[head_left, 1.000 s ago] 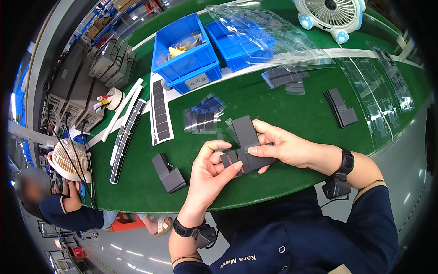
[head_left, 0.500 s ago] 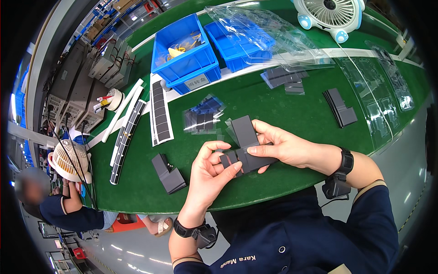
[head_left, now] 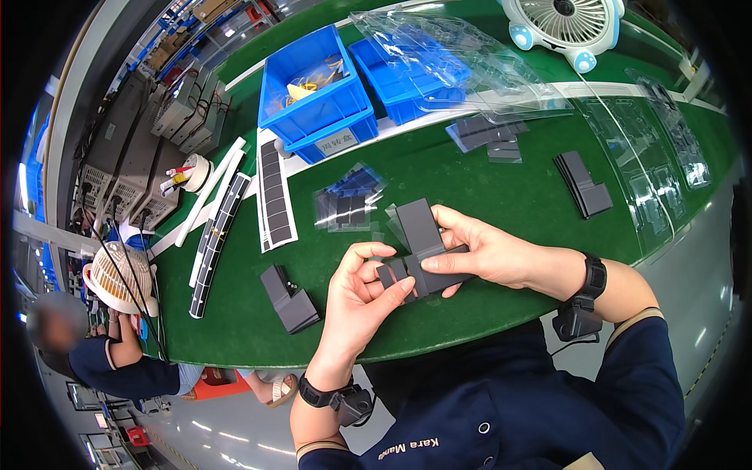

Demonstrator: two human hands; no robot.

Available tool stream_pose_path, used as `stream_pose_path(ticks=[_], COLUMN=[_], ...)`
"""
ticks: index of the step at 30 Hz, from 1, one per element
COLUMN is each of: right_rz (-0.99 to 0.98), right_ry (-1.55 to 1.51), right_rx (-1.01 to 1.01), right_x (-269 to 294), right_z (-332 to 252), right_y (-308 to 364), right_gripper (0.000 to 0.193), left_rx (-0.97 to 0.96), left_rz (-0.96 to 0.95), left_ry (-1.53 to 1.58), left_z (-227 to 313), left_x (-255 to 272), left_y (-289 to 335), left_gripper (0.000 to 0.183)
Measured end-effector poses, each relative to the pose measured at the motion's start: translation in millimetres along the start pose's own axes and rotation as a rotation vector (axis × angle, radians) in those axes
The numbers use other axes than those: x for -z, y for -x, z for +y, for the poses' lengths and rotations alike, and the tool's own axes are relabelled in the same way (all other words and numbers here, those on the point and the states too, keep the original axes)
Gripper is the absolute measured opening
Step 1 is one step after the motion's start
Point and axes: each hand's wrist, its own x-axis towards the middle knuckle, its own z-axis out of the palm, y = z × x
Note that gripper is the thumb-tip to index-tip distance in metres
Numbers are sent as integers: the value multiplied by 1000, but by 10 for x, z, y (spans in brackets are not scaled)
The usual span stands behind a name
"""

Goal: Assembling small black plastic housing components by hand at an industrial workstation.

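Observation:
A dark grey L-shaped flat block [head_left: 420, 225] is held between my two hands above the green table's near edge. My right hand [head_left: 478, 249] grips its right arm, the thumb lying on top. My left hand [head_left: 363, 294] pinches its left end, where a narrow reddish-brown strip shows between dark pieces. The fingers beneath the block are partly hidden. Left of my left hand, a stack of similar dark L-shaped pieces [head_left: 288, 301] lies on the table. Another such stack [head_left: 582, 185] lies to the right, beyond my right hand.
Clear film sheets with dark patches [head_left: 350, 196] lie beyond my hands, near a strip of black labels [head_left: 276, 192]. Farther back stand blue bins [head_left: 313, 82], clear plastic trays [head_left: 486, 66] and a white fan [head_left: 565, 23]. A co-worker [head_left: 117, 352] sits at the left.
My right thumb has shifted very slightly left and down on the block. Both hands otherwise keep their places and their hold.

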Motion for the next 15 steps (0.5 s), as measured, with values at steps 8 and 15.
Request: stream_pose_path(ticks=[8, 15], right_rz=[-14, 12], right_ry=[33, 33], right_rx=[70, 111], right_x=[3, -17], right_z=[23, 62], right_y=[-8, -18], right_gripper=[63, 62], left_rx=[-1, 4], left_rz=[7, 12], left_ry=[-2, 7], left_z=[-7, -5], left_x=[-10, -21], left_y=[-4, -2], left_gripper=[36, 35])
